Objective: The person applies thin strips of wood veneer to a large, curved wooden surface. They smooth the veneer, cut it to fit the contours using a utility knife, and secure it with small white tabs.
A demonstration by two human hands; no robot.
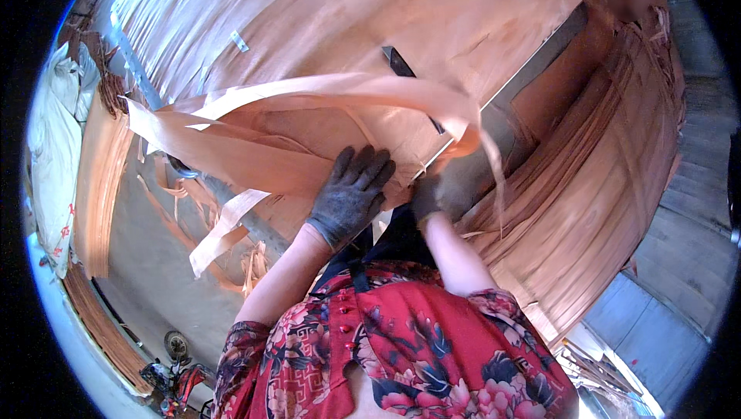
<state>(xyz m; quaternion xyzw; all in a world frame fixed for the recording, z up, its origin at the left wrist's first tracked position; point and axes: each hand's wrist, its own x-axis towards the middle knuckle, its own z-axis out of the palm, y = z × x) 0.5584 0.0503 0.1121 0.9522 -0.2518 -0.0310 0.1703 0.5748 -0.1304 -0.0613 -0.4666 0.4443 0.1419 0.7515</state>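
Note:
My left hand (pixel 351 194), in a dark grey glove, lies palm down with fingers spread on the thin reddish wood veneer at the near edge of the work surface. Close by on its right, my gloved right hand (pixel 434 194) is smeared by motion, so its fingers cannot be made out. Long loose veneer strips (pixel 309 93) arch up in front of both hands and curl over near the right one. A large veneer sheet (pixel 478 18) spreads beyond them. On it rests a narrow black tool (pixel 400 62), partly hidden by the strips.
A stack of veneer sheets (pixel 587 226) stands to the right, past a thin pale straight edge (pixel 532 56). Veneer scraps (pixel 224 238) hang and lie at left. Further left are a pale sack (pixel 58 157) and upright veneer (pixel 104 180). A wheeled vehicle (pixel 176 376) stands lower left.

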